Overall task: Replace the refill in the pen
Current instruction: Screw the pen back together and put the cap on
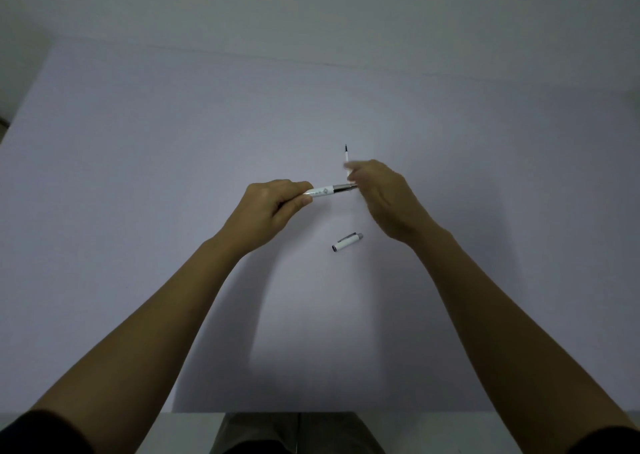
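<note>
My left hand (273, 206) pinches the pen barrel (329, 190) above the desk (173, 142). My blurred right hand (384, 197) hides its fingers' grip on the refill (346, 157); the cap (347, 242) lies below.

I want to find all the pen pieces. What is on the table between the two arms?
The pen cap lies there alone on the bare table, below the pen, in the head view.

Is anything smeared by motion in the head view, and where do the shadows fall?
Head view: dim, even light; right hand fingertips motion-blurred near the refill; left hand and pen sharper; soft arm shadows on the table, toward the camera.
</note>
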